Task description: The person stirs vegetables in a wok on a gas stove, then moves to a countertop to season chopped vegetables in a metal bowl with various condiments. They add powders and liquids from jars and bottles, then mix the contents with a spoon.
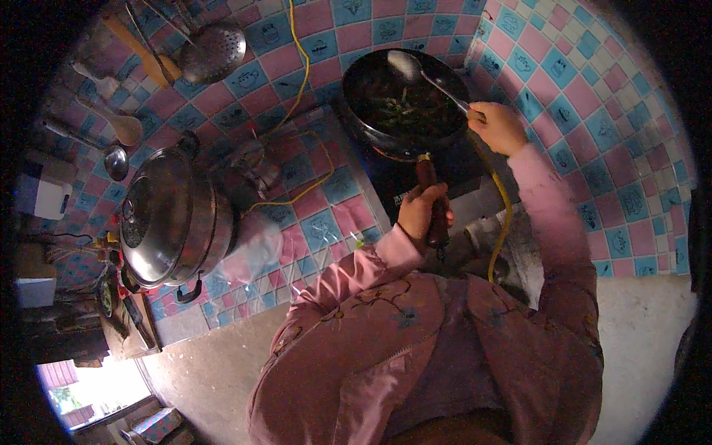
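A dark wok [384, 119] with chopped green vegetables [403, 108] in it stands on a black cooktop [384, 186]. My left hand [420, 208] grips the wok's brown handle [426, 172]. With my right hand [498, 127] I hold a metal spoon or ladle [439, 86] by its handle. The bowl of that utensil is over the far part of the wok and looks whitish; whether this is its load or a glare, I cannot tell.
Left of the cooktop a large lidded steel steamer pot [178, 217] stands on the tiled counter [317, 222]. A yellow cable [303, 72] hangs down the wall; a yellow hose [507, 211] runs by my right arm. A skimmer [214, 53] and several other utensils hang at upper left.
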The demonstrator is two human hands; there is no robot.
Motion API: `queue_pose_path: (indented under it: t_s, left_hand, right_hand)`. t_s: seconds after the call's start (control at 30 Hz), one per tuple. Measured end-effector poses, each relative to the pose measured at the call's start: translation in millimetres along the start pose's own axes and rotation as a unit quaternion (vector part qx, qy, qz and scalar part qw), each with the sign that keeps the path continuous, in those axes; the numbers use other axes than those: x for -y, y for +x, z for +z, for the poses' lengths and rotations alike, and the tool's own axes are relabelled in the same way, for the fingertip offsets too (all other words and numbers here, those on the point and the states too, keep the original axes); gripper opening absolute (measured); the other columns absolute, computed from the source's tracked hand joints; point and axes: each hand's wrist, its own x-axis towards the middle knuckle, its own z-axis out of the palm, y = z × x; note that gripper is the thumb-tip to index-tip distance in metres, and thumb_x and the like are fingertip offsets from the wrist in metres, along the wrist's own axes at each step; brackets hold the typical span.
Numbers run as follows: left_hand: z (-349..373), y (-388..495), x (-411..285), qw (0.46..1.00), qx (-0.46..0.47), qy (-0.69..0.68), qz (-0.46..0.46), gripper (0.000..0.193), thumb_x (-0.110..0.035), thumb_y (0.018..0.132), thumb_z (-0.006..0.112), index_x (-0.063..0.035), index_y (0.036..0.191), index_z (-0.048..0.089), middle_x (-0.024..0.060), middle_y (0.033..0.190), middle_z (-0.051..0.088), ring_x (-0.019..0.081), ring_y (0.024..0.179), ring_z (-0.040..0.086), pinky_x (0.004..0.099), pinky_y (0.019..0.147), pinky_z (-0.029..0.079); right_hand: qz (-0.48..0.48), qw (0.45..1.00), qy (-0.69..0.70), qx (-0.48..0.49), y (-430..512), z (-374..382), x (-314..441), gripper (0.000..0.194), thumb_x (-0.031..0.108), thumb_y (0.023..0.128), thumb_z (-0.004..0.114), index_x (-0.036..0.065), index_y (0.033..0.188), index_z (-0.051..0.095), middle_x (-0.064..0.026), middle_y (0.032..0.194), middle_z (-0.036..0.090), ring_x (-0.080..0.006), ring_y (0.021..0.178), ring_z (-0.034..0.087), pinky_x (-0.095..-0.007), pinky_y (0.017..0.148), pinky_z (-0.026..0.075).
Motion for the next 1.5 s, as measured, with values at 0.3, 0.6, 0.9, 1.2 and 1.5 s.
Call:
queue_pose_path:
  t_s: [0.3,0.6,0.9,1.2,1.5]
  left_hand:
    - [-3,3,3,1.000,-0.019,-0.018,0.003,0.023,-0.023,0.085,0.060,-0.0025,0.077,0.054,0.0108,0.060,0.058,0.0206,0.049,0.057,0.0330,0.047,0.048]
    - [2,0,-1,1.000,-0.027,0.007,-0.001,0.023,-0.024,0.087,0.058,-0.0028,0.078,0.057,0.0096,0.060,0.057,0.0209,0.049,0.055,0.0323,0.049,0.046]
    - [2,2,2,0.999,-0.027,0.018,-0.008,0.025,-0.026,0.088,0.058,-0.0046,0.075,0.057,0.0090,0.058,0.057,0.0205,0.049,0.055,0.0313,0.049,0.045]
    - [0,3,2,0.999,-0.026,-0.015,-0.017,0.021,-0.021,0.085,0.060,-0.0027,0.076,0.054,0.0109,0.057,0.057,0.0215,0.046,0.056,0.0339,0.046,0.048]
    - [3,1,0,0.999,-0.021,-0.030,-0.004,0.020,-0.019,0.084,0.061,-0.0024,0.082,0.052,0.0096,0.059,0.056,0.0215,0.047,0.055,0.0349,0.046,0.048]
  right_hand:
    - [0.224,0.867,0.337,0.292,-11,-26,37,0.020,0.026,0.093,0.058,0.007,0.097,0.061,-0.0013,0.057,0.048,-0.0052,0.039,0.041,-0.0218,0.033,0.025]
    - [-0.084,0.987,-0.044,0.129,-73,-79,46,0.011,0.012,0.081,0.058,0.003,0.082,0.053,-0.0157,0.063,0.053,-0.0335,0.061,0.057,-0.0441,0.054,0.043]
    - [0.194,0.972,0.052,0.119,-31,-39,6,0.026,0.021,0.089,0.060,0.001,0.106,0.059,-0.0116,0.064,0.056,-0.0231,0.050,0.055,-0.0336,0.042,0.039]
    - [0.268,0.871,0.336,0.237,-54,-62,30,0.028,0.030,0.093,0.058,0.006,0.107,0.059,-0.0013,0.058,0.051,-0.0064,0.040,0.044,-0.0226,0.033,0.028]
    - [0.156,0.927,0.197,0.278,-69,-76,74,0.023,0.022,0.091,0.059,0.006,0.107,0.060,-0.0025,0.058,0.047,-0.0075,0.044,0.044,-0.0256,0.040,0.037]
